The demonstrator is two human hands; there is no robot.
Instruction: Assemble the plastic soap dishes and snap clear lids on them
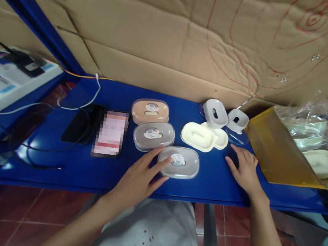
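My left hand [144,173] is at a grey soap box [186,170] with a clear lid and a round label. One finger lies on the lid, and the thumb and another finger sit at its near and far left edges. Behind it are another grey soap box [167,133] and a peach one [137,109], both lidded. My right hand [244,168] is open on the blue table, thumb and fingers apart, holding nothing. Beyond it stand cream oval trays [189,132] and grey slotted pieces [218,120] [240,126], with clear lids partly under them.
A cardboard box [261,140] with plastic-wrapped green and cream parts stands on the right. Left on the blue table [85,171] lie a lit phone [111,132], a dark phone-like slab [81,124] and loose cables. A power strip [12,83] is farther left. Cardboard [151,36] walls the back.
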